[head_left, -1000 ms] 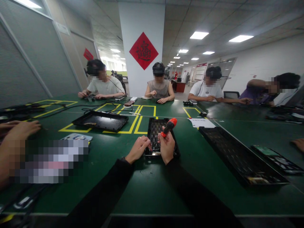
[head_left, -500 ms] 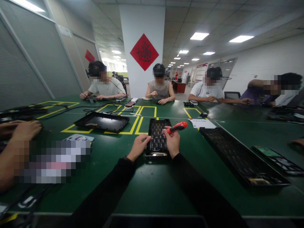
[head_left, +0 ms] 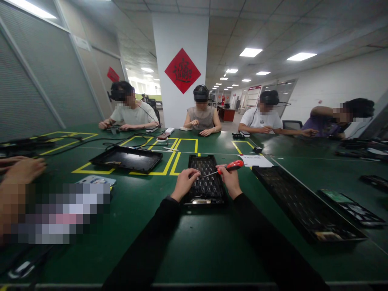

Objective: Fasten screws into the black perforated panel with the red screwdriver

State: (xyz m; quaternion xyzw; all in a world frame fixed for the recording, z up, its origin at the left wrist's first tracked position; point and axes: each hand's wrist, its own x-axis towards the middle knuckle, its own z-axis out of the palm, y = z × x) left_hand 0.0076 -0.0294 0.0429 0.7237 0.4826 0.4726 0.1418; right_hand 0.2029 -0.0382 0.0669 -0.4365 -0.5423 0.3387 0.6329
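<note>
A screwdriver (head_left: 234, 165) with a red and black handle is in my right hand (head_left: 230, 182), its thin metal shaft pointing left and slightly down. The fingers of my left hand (head_left: 184, 184) are pinched together close to the screwdriver's tip; whatever is between them is too small to make out. Both hands hover over a black plastic tray-like housing (head_left: 206, 190), which lies in front of me with many small raised shapes inside. A pale metallic part (head_left: 201, 201) sits at its near end.
To the right lies a long black housing (head_left: 298, 202), with a green circuit board (head_left: 338, 197) beyond it. A white paper (head_left: 257, 161) lies behind. At left are a black shallow cover (head_left: 127, 158) and a co-worker's hand (head_left: 26, 171). Several people sit across the green table (head_left: 188, 254).
My right hand has shifted a little right with the screwdriver, and more of the shaft shows. My left hand stays pinched near the tip. The view has tilted slightly upward.
</note>
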